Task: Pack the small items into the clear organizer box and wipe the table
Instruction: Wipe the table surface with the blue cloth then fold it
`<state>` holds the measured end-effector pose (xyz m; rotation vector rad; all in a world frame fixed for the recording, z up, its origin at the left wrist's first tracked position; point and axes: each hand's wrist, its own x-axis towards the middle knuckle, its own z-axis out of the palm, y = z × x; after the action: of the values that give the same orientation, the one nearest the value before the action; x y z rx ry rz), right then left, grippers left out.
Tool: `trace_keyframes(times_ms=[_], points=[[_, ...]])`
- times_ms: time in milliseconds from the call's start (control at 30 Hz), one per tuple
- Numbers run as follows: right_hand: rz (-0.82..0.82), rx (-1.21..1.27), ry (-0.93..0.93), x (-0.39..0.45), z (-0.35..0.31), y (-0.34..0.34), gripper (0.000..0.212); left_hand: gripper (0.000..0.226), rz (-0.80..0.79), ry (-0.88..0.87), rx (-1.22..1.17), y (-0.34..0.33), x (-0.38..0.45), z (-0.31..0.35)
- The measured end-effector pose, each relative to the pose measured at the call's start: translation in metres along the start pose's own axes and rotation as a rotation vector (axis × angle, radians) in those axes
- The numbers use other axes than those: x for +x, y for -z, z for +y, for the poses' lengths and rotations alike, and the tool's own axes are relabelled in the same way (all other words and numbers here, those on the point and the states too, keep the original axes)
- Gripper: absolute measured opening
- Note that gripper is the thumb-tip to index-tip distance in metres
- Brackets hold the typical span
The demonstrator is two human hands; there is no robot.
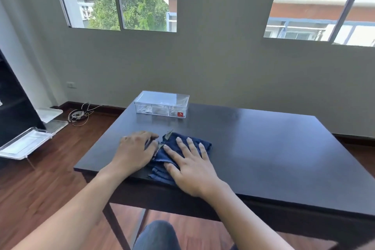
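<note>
Right hand (190, 168) flat, fingers (189, 143) spread, on blue cloth (182, 148), long axis near-to-far; left hand (136, 150) likewise released.

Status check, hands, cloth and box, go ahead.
Right hand flat and open on blue cloth. Left hand pressing cloth's left edge. Clear organizer box lid shut, at table's far edge. Nothing blocking.

Two bare hands on a dark table (263, 144) near its front edge: right hand (192, 168) flat on a folded blue cloth (182, 148), left hand (136, 150) beside it. Closed clear organizer box (161, 103) at the back edge.
</note>
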<state>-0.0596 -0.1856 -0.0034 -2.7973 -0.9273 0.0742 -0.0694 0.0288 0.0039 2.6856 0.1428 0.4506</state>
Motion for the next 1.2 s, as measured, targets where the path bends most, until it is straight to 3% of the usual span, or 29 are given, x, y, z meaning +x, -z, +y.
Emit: trace_keyframes(times_ms=[333, 467, 533, 667, 767, 933, 1067, 1200], points=[[0.056, 0.041, -0.225, -0.099, 0.112, 0.029, 0.065, 0.033, -0.168, -0.203, -0.069, -0.070, 0.025, 0.139], [0.180, 0.282, -0.309, -0.118, 0.139, 0.043, 0.068, 0.051, -0.230, -0.172, 0.002, -0.087, 0.032, 0.181], [0.291, 0.251, -0.427, -0.122, 0.153, 0.048, 0.064, 0.061, -0.240, -0.125, 0.006, -0.090, 0.038, 0.192], [0.207, 0.146, -0.619, -0.121, 0.170, 0.051, 0.069, 0.058, -0.343, -0.041, 0.030, -0.092, 0.049, 0.200], [0.260, 0.187, -0.616, -0.117, 0.172, 0.053, 0.056, 0.033, -0.370, -0.028, -0.025, -0.092, 0.053, 0.202], [0.437, 0.251, -0.582, -0.122, 0.174, 0.061, 0.024, 0.025, -0.337, -0.113, -0.288, -0.081, 0.040, 0.208], [0.601, 0.627, -0.567, -0.145, 0.178, 0.079, 0.017, 0.021, -0.252, -0.171, -0.510, -0.066, 0.027, 0.231], [0.761, 0.735, -0.531, -0.170, 0.191, 0.102, 0.017, 0.022, -0.238, -0.256, -0.627, -0.061, 0.018, 0.269]])
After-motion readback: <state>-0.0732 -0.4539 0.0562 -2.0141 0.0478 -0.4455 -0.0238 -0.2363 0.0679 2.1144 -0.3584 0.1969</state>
